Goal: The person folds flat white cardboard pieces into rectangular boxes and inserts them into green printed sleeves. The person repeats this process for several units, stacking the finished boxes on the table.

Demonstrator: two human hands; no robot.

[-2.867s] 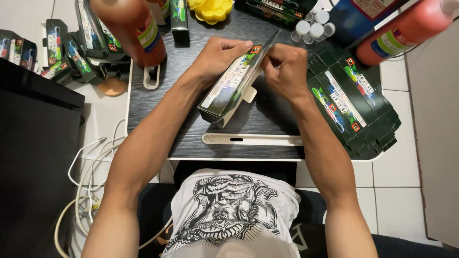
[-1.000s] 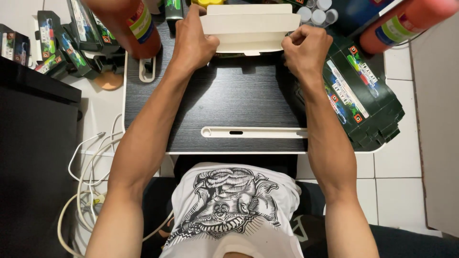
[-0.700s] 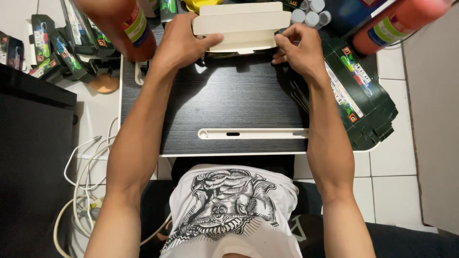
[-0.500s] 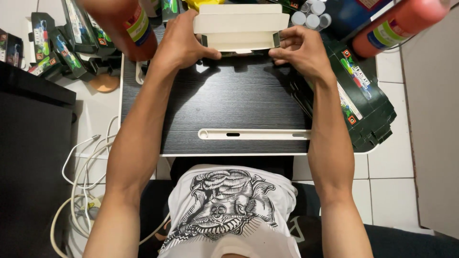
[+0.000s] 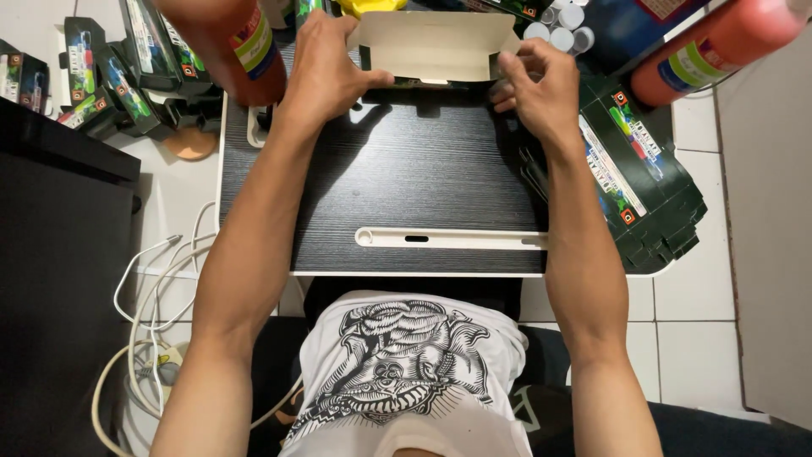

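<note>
A small cardboard box (image 5: 433, 46) with a pale inside and dark green printed outside stands at the far edge of the black lap table (image 5: 406, 186), its lid flap raised. My left hand (image 5: 326, 63) grips the box's left end, thumb laid along its front. My right hand (image 5: 541, 80) holds the right end, fingers curled at the side flap. What is inside the box is hidden.
A stack of flat dark green cartons (image 5: 634, 169) lies on the table's right side. More folded boxes (image 5: 127, 68) stand on the floor at left. Two orange-red bottles (image 5: 241, 42) (image 5: 719, 42), small white-capped bottles (image 5: 560, 21) and white cables (image 5: 152, 322) surround the table.
Earlier both hands were working a flat carton over the table's middle. Now the box is formed, set at the far edge, and its lid flap has come up.
</note>
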